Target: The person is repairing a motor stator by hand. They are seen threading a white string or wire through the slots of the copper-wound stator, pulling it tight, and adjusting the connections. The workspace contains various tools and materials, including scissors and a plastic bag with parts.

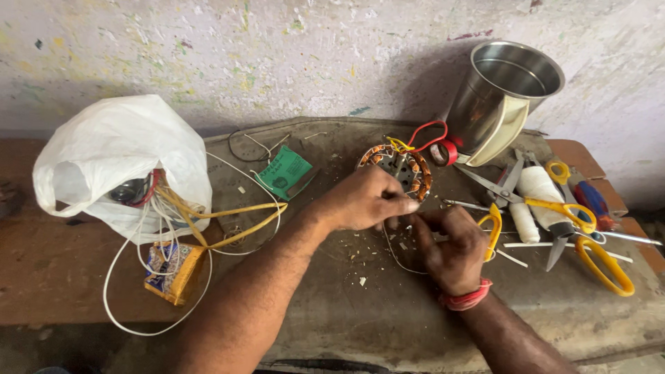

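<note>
A motor stator (400,168) with copper windings lies flat on a worn worktop (360,312), its bore facing upward, red and yellow leads trailing toward the steel cup (500,97) behind it. Just in front of the stator, the left hand (364,201) and right hand (454,249) meet, fingers pinched together on a thin wire (396,253). Yellow-handled scissors (589,239) lie right of the stator; a peeling, paint-flecked wall (277,55) rises behind.
</note>
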